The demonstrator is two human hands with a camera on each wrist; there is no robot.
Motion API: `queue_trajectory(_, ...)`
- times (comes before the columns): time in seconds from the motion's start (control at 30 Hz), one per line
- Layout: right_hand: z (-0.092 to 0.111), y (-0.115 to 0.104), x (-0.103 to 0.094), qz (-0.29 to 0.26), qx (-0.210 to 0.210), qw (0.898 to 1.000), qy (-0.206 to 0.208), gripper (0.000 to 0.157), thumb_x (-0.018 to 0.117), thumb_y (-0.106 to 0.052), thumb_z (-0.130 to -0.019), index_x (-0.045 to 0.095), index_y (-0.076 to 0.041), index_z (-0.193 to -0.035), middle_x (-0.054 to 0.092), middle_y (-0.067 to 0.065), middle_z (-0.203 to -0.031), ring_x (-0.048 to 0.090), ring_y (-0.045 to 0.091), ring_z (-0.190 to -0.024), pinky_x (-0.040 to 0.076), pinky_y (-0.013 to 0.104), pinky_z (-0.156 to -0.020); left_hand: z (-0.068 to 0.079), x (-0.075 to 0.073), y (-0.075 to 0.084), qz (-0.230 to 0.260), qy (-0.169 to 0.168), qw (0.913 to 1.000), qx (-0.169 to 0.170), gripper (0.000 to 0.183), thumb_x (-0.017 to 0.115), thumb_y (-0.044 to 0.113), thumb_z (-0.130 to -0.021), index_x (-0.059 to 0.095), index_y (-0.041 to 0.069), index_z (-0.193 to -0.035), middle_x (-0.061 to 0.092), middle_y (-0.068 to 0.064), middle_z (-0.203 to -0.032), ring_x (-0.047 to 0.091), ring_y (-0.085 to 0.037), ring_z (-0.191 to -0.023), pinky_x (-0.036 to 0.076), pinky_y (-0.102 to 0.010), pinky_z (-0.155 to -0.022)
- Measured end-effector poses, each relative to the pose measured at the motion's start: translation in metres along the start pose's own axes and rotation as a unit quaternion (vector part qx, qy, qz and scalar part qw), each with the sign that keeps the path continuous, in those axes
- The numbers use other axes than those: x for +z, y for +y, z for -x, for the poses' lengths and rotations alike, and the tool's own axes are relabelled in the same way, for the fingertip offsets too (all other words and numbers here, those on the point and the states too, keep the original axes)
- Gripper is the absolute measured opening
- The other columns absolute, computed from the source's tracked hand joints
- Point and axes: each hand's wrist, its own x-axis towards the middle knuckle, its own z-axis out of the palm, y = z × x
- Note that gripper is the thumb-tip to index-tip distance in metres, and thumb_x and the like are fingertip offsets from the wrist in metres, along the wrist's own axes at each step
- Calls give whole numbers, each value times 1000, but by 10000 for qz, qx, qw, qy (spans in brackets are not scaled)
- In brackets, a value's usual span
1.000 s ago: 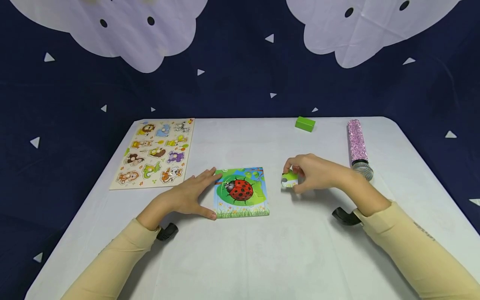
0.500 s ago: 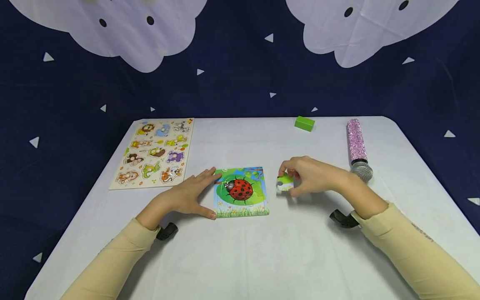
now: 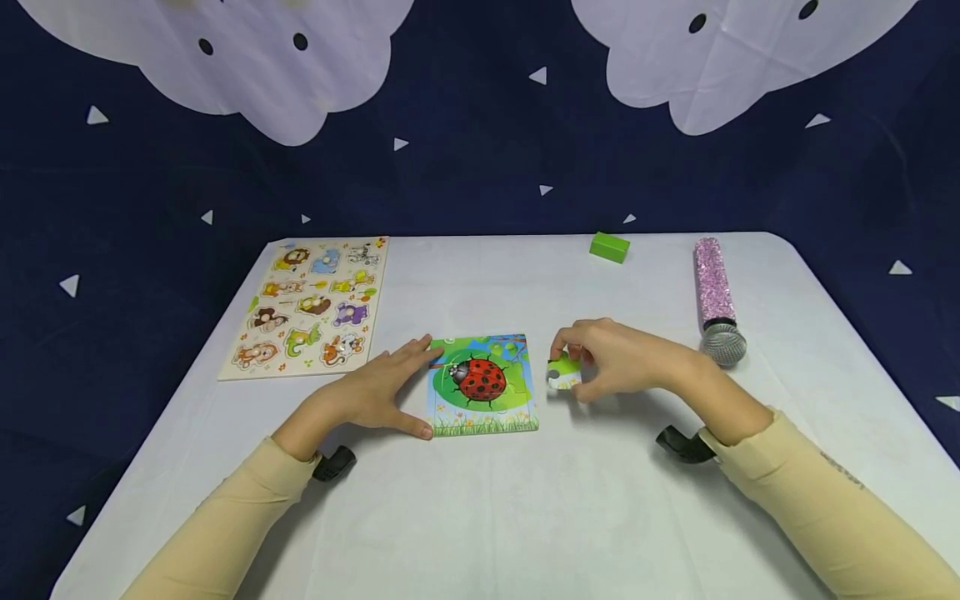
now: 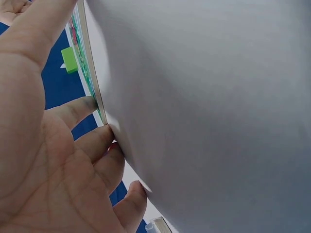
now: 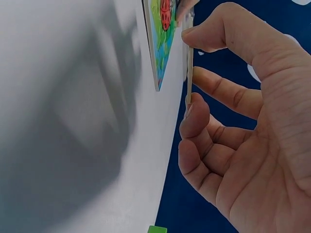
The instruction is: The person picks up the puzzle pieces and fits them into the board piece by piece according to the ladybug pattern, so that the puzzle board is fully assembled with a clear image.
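A square ladybug puzzle [image 3: 480, 383] lies flat in the middle of the table. My left hand [image 3: 378, 387] rests at its left edge, thumb at the lower left corner and fingers spread near the upper left. Just right of the board, my right hand [image 3: 618, 358] pinches a green and white puzzle piece [image 3: 564, 372] between thumb and fingers. The right wrist view shows the thin piece [image 5: 190, 73] edge-on, held above the table, with the board [image 5: 163, 39] beyond it. In the left wrist view the fingertips [image 4: 92, 103] touch the board's edge [image 4: 92, 63].
An animal puzzle board [image 3: 307, 308] lies at the table's back left. A green block [image 3: 610, 247] sits near the back edge, and a glittery pink microphone [image 3: 716, 300] lies at the right, beyond my right forearm. A dark blue cloth with clouds hangs behind the white table.
My right hand has moved left and slightly nearer to me, carrying the puzzle piece close to the board's right edge. The left hand and the board have stayed in place.
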Motion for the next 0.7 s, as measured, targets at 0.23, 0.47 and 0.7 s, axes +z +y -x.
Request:
queue_trajectory(0.23, 0, -3, 4, -44, -78, 10000, 8, 43, 83, -22, -78, 71, -15, -119, 67, -2, -99, 62, 18, -94, 54, 40, -89, -1, 1, -1, -21, 4, 10000, -1, 126, 90, 63, -79, 21, 15, -173, 8, -15, -182, 13, -39, -169, 16, -66, -135)
queue_trajectory(0.47, -2, -4, 9, -136, -124, 9998, -54, 42, 84, -21, -79, 71, -17, -118, 63, -3, -95, 58, 15, -89, 51, 34, -82, 0, 0, -1, 15, 16, 10000, 7, 126, 90, 62, -79, 21, 15, -173, 8, -15, -182, 13, -39, -169, 16, -66, -135)
queue_trajectory(0.7, -3, -8, 11, -147, -255, 9996, -19, 41, 84, -21, -79, 72, -17, -117, 62, -4, -93, 58, 15, -88, 51, 32, -80, 0, 0, 0, 7, 28, 10000, 20, 126, 90, 62, -79, 21, 15, -173, 8, -15, -182, 13, -39, -169, 17, -67, -134)
